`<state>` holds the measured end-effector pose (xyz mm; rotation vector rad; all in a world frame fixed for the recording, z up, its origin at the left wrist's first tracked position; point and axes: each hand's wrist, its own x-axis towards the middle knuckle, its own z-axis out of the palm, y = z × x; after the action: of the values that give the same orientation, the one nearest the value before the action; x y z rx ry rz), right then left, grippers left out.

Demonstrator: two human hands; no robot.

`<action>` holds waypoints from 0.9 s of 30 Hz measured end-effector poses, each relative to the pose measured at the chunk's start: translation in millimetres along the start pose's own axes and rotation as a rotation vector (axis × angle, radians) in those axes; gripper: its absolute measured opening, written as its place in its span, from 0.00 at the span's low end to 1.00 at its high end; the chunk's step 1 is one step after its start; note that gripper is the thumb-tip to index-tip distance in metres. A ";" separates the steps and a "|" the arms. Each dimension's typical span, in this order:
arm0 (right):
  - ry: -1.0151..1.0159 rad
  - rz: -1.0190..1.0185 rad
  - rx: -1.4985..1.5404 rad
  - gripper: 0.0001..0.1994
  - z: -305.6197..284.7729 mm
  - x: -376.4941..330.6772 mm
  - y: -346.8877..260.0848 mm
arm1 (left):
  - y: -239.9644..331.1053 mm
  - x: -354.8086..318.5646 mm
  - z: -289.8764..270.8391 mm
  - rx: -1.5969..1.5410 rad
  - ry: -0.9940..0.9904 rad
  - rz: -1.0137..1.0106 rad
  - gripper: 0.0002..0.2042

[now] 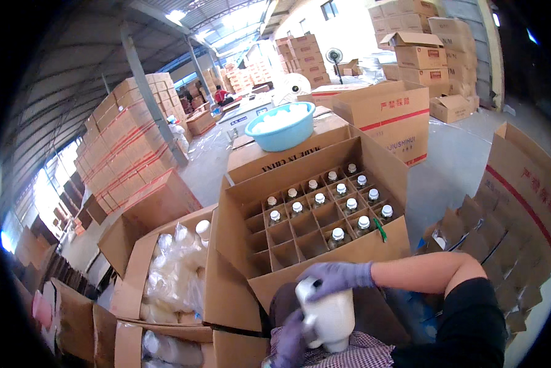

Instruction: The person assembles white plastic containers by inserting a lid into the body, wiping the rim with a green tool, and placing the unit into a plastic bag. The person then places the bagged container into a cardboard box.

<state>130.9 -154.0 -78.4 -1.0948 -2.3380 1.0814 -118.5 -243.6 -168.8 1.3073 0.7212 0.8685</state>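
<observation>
I hold a white bottle in front of my lap, tilted, with its narrower end pointing down. My right hand, in a purple-grey glove, is closed over its upper end. My left hand, gloved alike, grips its lower left side, where a small knob or handle partly shows. Just beyond stands an open carton with cardboard dividers. Several clear bottles with white caps fill part of its cells, and other cells hold nothing visible. A green strip lies at its right edge.
At the left, an open box holds white bottles in clear plastic, with another box below. A blue basin of white pieces sits behind the carton. To the right stands a carton with dividers. Stacked cartons rise farther back.
</observation>
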 end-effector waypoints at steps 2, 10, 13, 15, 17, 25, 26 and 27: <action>-0.071 0.402 0.056 0.40 -0.8 -0.1 20.1 | 20.4 -23.7 37.4 0.095 0.025 0.064 0.50; -0.111 -0.954 -0.333 0.36 22.6 -28.7 -133.7 | 60.3 -8.0 -64.6 -0.010 -0.310 -0.116 0.32; -0.073 -0.344 -0.027 0.36 27.1 -16.0 -59.8 | 60.5 -4.2 -28.6 -0.271 -0.099 -0.282 0.34; -0.005 -0.123 0.379 0.36 22.8 -12.3 14.5 | 20.8 8.5 8.5 0.102 0.157 -0.054 0.35; 0.042 0.012 0.162 0.37 16.2 -16.6 21.3 | 43.7 16.2 25.7 0.079 0.170 -0.184 0.34; 0.138 -0.580 -0.208 0.33 27.9 -48.5 -75.0 | 58.2 -7.1 -17.8 0.122 -0.039 -0.195 0.31; 0.145 -0.492 -0.122 0.33 30.5 -44.8 -53.7 | 49.0 -6.7 -9.9 0.059 0.022 -0.204 0.31; 0.141 -0.431 -0.042 0.32 21.6 -36.2 -46.2 | 45.7 -4.6 -2.9 0.097 0.068 -0.198 0.33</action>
<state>118.5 -211.4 -57.0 -0.6113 -2.3399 0.7716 -129.3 -244.0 -124.1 1.2720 0.9394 0.7280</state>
